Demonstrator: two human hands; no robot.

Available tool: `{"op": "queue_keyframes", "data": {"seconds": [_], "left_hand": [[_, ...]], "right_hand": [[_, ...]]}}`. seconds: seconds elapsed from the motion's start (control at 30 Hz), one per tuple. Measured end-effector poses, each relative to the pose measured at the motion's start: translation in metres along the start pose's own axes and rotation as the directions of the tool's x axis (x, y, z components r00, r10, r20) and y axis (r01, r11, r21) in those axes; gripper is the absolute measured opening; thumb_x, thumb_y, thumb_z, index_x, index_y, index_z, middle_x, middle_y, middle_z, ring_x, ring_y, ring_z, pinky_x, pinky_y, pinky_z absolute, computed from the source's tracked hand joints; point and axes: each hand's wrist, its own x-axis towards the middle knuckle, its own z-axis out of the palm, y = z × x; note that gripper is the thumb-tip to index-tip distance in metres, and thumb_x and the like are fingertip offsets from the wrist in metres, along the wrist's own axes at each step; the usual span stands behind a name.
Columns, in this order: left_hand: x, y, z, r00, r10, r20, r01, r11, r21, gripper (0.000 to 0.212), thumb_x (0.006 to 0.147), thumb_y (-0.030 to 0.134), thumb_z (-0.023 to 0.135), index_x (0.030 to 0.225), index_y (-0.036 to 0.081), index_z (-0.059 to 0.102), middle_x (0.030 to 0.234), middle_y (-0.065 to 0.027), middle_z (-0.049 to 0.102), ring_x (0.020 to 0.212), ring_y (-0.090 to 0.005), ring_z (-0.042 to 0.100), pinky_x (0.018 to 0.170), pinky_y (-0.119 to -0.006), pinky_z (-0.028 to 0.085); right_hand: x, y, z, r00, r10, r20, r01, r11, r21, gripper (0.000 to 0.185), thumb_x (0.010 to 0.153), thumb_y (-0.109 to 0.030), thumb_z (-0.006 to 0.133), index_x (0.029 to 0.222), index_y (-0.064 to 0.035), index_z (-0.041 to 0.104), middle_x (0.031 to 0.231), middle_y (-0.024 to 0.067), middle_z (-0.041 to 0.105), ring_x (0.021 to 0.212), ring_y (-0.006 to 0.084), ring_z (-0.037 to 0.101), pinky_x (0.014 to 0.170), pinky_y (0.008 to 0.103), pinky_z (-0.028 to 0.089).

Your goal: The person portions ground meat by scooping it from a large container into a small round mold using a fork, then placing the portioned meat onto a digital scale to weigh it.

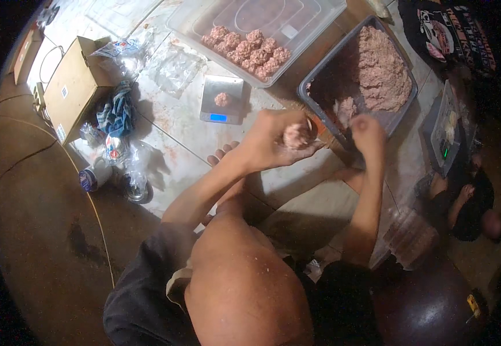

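Observation:
My left hand (272, 140) cups a round ball of ground meat (297, 136) in its curled palm and fingers. At the near edge of a dark plastic tub (324, 93), my right hand (369, 132) is blurred, its fingers bent and partly hidden. Just beyond it lies a small loose lump of meat (345, 108). A large mass of ground meat (382, 71) fills the tub's right side. One meatball (222, 99) rests on a digital kitchen scale (207, 88) with a lit blue display. Several meatballs (254, 49) sit clustered in a clear plastic container (319, 26).
To the left stand a cardboard box (71, 86), a blue cloth (116, 110), plastic bags (172, 65) and a white canister (97, 173) on the tiles. A cable (99, 225) crosses the brown floor. At right, another person's foot (464, 197) is near a second scale (447, 125).

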Motion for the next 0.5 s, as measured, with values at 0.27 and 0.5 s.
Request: {"op": "queue_keyframes", "data": {"seconds": [0.27, 0.5], "left_hand": [[0.004, -0.013, -0.005, 0.999, -0.020, -0.028, 0.021, 0.999, 0.039, 0.027, 0.078, 0.011, 0.085, 0.095, 0.002, 0.066, 0.076, -0.0103, 0.062, 0.069, -0.0191, 0.063, 0.068, -0.033, 0.052], [0.005, -0.009, 0.003, 0.999, -0.010, -0.039, 0.019, 0.968, 0.249, 0.027, 0.066, 0.009, 0.077, 0.090, 0.003, 0.066, 0.077, -0.0181, 0.063, 0.068, -0.0401, 0.061, 0.064, -0.043, 0.052]], "right_hand": [[-0.055, -0.112, -0.067, 0.999, 0.040, -0.002, -0.038, 0.935, -0.352, 0.011, 0.095, -0.015, 0.066, 0.096, -0.0045, 0.067, 0.089, 0.0212, 0.073, 0.087, 0.0459, 0.070, 0.075, 0.0545, 0.053], [-0.106, -0.178, -0.053, 0.965, -0.172, 0.199, 0.214, 0.953, -0.216, 0.008, 0.099, -0.015, 0.065, 0.101, -0.0076, 0.064, 0.090, 0.0182, 0.068, 0.084, 0.0445, 0.067, 0.070, 0.0522, 0.050]]}}
